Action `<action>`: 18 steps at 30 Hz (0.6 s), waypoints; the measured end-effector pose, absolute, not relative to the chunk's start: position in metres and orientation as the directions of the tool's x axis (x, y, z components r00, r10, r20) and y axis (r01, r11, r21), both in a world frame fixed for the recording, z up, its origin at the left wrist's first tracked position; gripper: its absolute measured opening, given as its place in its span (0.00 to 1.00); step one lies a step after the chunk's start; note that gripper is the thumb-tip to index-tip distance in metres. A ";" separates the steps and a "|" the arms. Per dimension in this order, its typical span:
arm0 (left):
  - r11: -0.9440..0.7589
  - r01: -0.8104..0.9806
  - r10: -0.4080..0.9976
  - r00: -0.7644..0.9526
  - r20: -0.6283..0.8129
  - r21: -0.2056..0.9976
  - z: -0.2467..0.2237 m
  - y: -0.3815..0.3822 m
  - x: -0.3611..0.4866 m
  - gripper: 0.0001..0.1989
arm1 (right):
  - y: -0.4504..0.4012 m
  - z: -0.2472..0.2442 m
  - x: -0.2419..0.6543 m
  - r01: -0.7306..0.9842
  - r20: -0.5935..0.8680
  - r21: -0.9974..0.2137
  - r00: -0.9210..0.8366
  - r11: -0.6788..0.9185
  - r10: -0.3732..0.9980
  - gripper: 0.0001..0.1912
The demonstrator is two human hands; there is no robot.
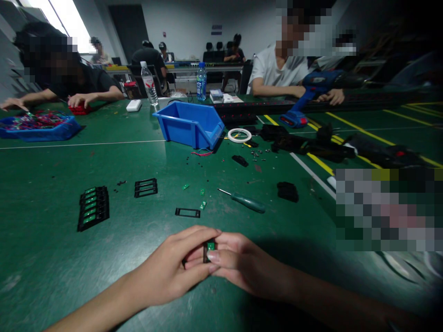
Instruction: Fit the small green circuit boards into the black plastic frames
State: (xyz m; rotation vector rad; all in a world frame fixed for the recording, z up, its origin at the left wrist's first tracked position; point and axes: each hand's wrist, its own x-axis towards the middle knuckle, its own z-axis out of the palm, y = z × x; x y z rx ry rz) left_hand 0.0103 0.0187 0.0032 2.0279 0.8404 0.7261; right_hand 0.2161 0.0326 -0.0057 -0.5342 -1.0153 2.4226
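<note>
My left hand [173, 263] and my right hand [244, 260] meet at the near middle of the green table, fingers closed round one small part. Between them shows a black plastic frame [205, 253] with a small green circuit board [211, 246] at it. My right thumb presses on the board, and fingers cover most of the frame. Just beyond lie a loose black frame [187, 212] and small green boards [203, 205]. A screwdriver [247, 202] with a green handle rests to the right of these. At the left are a stack of black frames [146, 188] and a row of frames with green boards [93, 208].
Farther back stand a blue bin [188, 124], a roll of white tape [239, 135], loose screws [259, 154] and a blue cordless drill [308, 94]. Black parts [287, 191] lie at the right. Two people sit across the table; a blue tray [44, 131] of wires is at the left.
</note>
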 end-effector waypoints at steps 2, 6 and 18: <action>-0.454 0.305 0.769 0.609 0.195 0.837 0.003 0.019 0.010 0.27 | 0.033 -0.006 0.217 -0.262 -0.175 -0.739 -0.816 -0.621 0.551 0.11; -0.461 0.321 0.773 0.603 0.197 0.828 0.001 0.018 0.010 0.28 | 0.033 -0.008 0.217 -0.270 -0.168 -0.736 -0.816 -0.621 0.554 0.11; -0.396 0.394 0.821 0.557 0.127 0.830 0.000 0.015 0.009 0.27 | 0.032 -0.007 0.217 -0.293 -0.128 -0.732 -0.828 -0.615 0.547 0.12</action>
